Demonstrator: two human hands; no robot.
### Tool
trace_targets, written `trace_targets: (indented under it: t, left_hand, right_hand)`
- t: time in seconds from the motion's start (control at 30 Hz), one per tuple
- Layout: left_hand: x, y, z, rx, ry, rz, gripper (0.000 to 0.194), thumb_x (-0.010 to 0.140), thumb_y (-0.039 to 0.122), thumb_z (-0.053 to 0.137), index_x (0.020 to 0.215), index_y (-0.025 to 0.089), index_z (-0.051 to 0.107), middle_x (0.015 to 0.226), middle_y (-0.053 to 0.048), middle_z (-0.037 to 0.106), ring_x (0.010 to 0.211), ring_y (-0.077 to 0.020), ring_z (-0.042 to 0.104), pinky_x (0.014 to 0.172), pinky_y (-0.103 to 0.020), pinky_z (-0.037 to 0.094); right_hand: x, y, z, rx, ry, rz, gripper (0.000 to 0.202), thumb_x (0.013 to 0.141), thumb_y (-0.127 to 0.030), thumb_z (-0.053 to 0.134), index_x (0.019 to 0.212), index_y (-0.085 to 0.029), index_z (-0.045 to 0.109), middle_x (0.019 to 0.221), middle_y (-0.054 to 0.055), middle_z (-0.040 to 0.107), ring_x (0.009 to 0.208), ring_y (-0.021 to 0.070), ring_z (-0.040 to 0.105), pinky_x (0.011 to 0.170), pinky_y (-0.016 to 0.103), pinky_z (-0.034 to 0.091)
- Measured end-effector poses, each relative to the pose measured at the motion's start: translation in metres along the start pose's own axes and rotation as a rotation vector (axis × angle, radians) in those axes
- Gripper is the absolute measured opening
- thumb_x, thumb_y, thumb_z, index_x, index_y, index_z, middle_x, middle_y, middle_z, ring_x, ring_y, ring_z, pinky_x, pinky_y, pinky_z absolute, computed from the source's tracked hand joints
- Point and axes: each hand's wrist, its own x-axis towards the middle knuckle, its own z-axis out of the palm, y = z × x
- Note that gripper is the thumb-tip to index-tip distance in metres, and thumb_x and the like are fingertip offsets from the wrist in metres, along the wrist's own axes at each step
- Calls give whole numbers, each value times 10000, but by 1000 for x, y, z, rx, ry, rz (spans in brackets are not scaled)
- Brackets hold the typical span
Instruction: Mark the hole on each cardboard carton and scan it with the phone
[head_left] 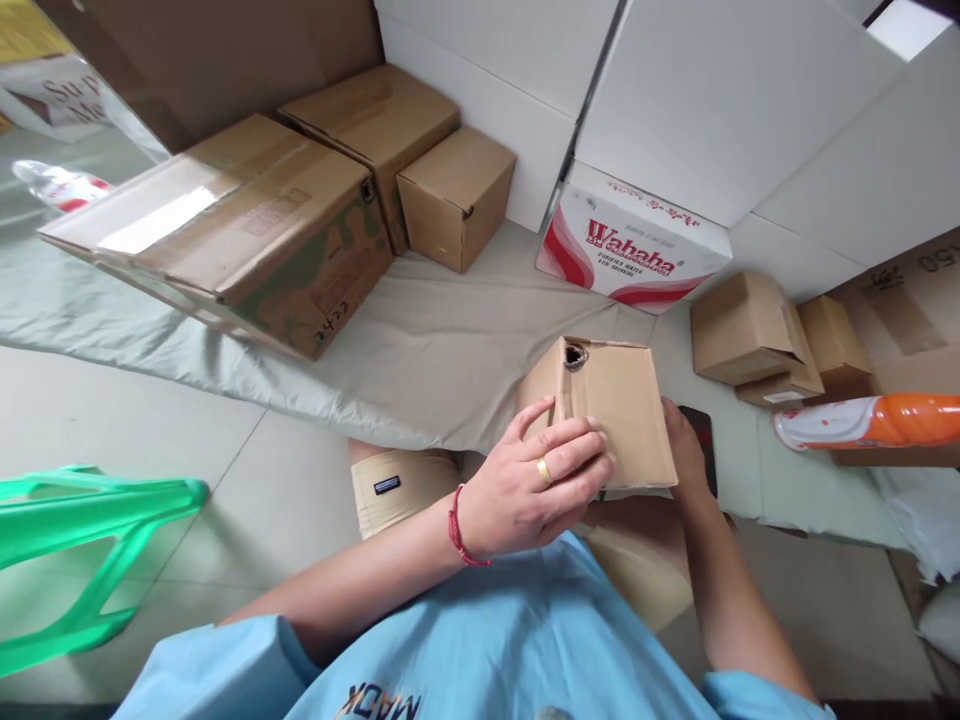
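The cardboard box (624,405) is at the front edge of the cloth-covered table (442,340), ahead of the person and a little to the right of the body's middle, directly between the two hands. Both hands touch it, so neither is clearly nearer. Its upper face looks longer away from the body than across, though the covered part leaves the full long axis uncertain. A ragged hole (576,357) sits at that face's far left corner.

The left hand (541,485) comes in from the near left and grips the box over its left edge, one digit along the side wall, the other fingers bent across the upper face. The right hand (686,450) lies against the right wall; its fingers are hidden, so how firmly it closes cannot be told. Whether the box is lifted or rests on the cloth is also unclear.

Just beyond the right hand lies a dark flat object (706,430). Farther right are small boxes (746,325) and an orange bottle (892,420). Behind, a white-and-red carton (634,245) stands by the wall; a large carton (262,215) lies well to the left.
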Motion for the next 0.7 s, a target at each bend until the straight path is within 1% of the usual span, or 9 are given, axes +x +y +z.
trace_targets:
  t: [0.03, 0.1, 0.17, 0.23, 0.33, 0.47, 0.53, 0.63, 0.7]
  left_hand:
    - [-1, -2, 2, -1, 0, 1, 301, 1025, 179, 592, 1304, 170, 705, 1225, -81, 848, 1299, -212, 753, 1393, -463, 317]
    - [-4, -4, 7, 7, 28, 7, 308, 1016, 177, 591, 1303, 180, 702, 1214, -81, 854, 1272, -212, 766, 1379, -475, 325]
    - [-7, -5, 10, 18, 54, 1, 306, 1005, 181, 595, 1289, 193, 706, 1194, -74, 859, 1252, -212, 774, 1365, -478, 335]
    - [-8, -4, 13, 27, 75, -7, 304, 989, 179, 602, 1271, 207, 711, 1182, -66, 862, 1224, -210, 783, 1350, -479, 349]
    - [-8, -3, 14, 40, 101, -1, 294, 974, 175, 619, 1249, 213, 716, 1168, -61, 864, 1186, -209, 792, 1327, -474, 375]
    - [-8, -3, 15, 60, 102, -6, 273, 981, 194, 647, 1245, 213, 716, 1164, -64, 863, 1182, -220, 789, 1307, -484, 397]
    - [-8, -2, 15, 59, 102, -11, 268, 987, 206, 652, 1247, 215, 715, 1166, -66, 861, 1187, -224, 786, 1293, -487, 410]
    - [-9, 0, 17, 58, 120, -20, 273, 979, 196, 655, 1244, 203, 716, 1163, -76, 856, 1198, -228, 774, 1277, -485, 423]
    - [-10, 2, 19, 59, 133, -27, 282, 965, 180, 660, 1240, 190, 716, 1161, -84, 853, 1207, -228, 763, 1281, -486, 416]
  right_hand:
    - [-6, 11, -1, -3, 40, 44, 683, 955, -313, 483, 1594, -75, 497, 1330, 252, 714, 1227, 370, 660, 1041, 492, 503]
    - [-21, 36, -2, 0, 113, 207, 854, 948, -448, 545, 1646, 14, 377, 1477, 355, 605, 1383, 450, 565, 1153, 597, 423]
    - [-40, 57, 0, 18, 138, 410, 1059, 912, -602, 619, 1663, 71, 295, 1544, 431, 513, 1443, 513, 513, 1181, 649, 386]
    - [-55, 70, 5, 39, 106, 540, 1164, 881, -694, 648, 1666, 82, 279, 1537, 445, 517, 1446, 534, 523, 1186, 655, 394]
    - [-63, 70, 15, 46, 66, 580, 1137, 887, -714, 643, 1659, 58, 324, 1505, 410, 574, 1431, 520, 559, 1209, 632, 402]
    - [-46, 59, 22, 46, 70, 639, 1118, 866, -714, 670, 1648, 32, 383, 1528, 382, 564, 1477, 516, 513, 1243, 596, 391]
    - [-35, 58, 20, 50, 55, 673, 1085, 844, -727, 681, 1585, 39, 478, 1508, 399, 561, 1479, 526, 502, 1253, 608, 377]
    - [-25, 60, 10, 84, -8, 703, 1012, 762, -736, 748, 1422, 24, 640, 1404, 400, 618, 1411, 524, 566, 1252, 616, 384]
    - [-25, 61, 2, 111, -37, 711, 1015, 705, -718, 788, 1379, 31, 667, 1368, 407, 630, 1369, 529, 599, 1230, 620, 414]
